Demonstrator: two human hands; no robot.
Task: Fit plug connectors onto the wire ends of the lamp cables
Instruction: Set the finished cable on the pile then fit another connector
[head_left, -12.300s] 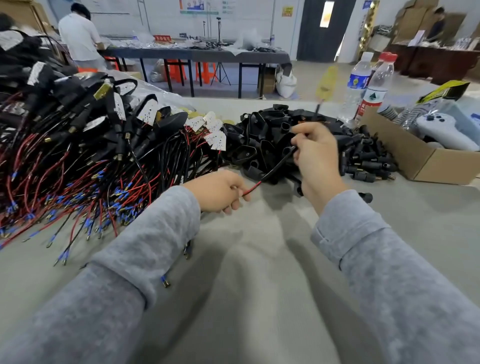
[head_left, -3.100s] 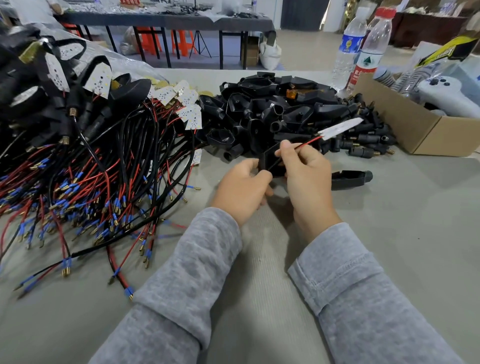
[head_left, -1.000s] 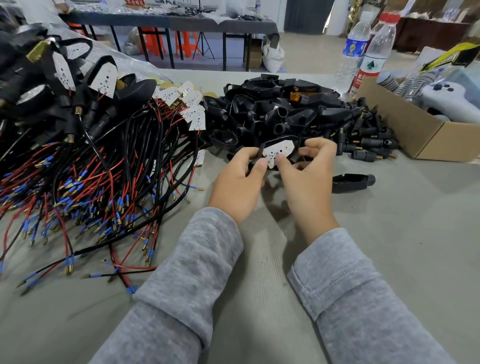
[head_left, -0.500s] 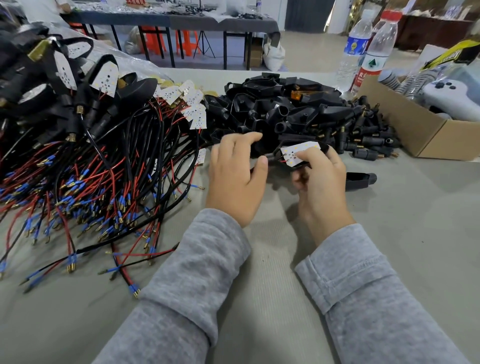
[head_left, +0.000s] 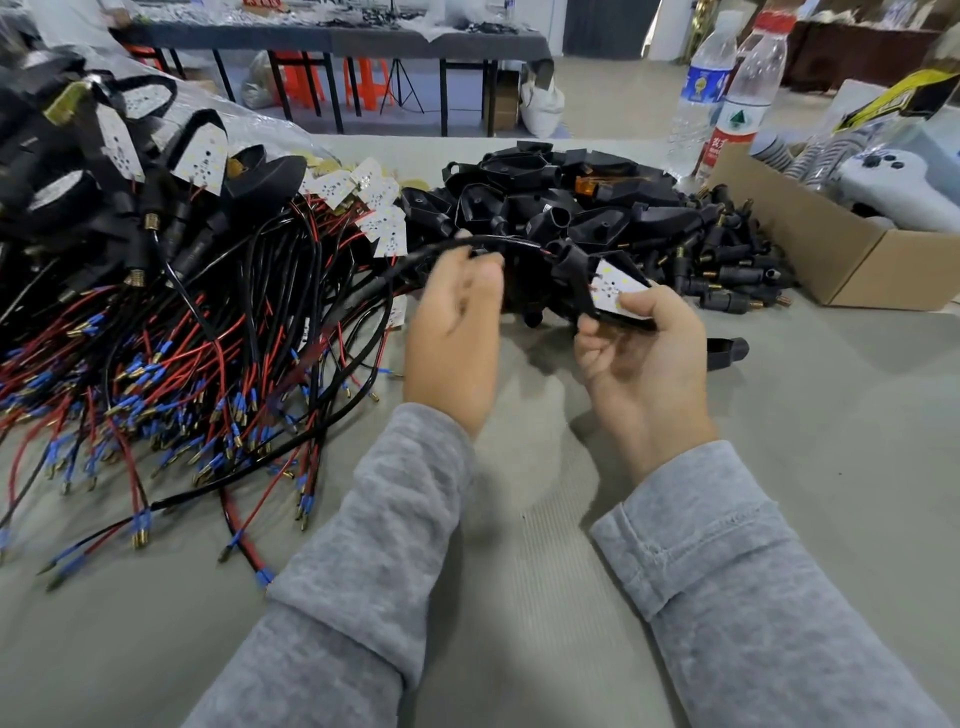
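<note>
Head view puts a lot around your hands. To your left sprawls a tangle of red and black lamp cables (head_left: 171, 332) with blue-sleeved wire ends, some topped by white LED boards, and it spreads right up to your left forearm. Straight ahead lies a heap of black housings (head_left: 571, 202), with small black plug connectors (head_left: 727, 260) piled at its right side, just beside a cardboard box (head_left: 852, 260). One loose black part (head_left: 724, 353) sits on the grey table (head_left: 519, 597) just right of your right hand. Two water bottles (head_left: 737, 104) stand behind the box.

Your right hand (head_left: 644, 364) has its fingers curled around a black lamp housing (head_left: 582, 280) with a white LED board (head_left: 618, 291) set in it, thumb lying on the board's near edge. A black cable (head_left: 395, 275) runs from that housing to the left, passing over your left hand (head_left: 457, 332). The left fingertips are curled up at the cable, but motion blur hides whether they actually pinch it, so you cannot tell.

Both bottle labels carry print, blue on one and red and white with a green triangle on the other; the writing is too small to read.
</note>
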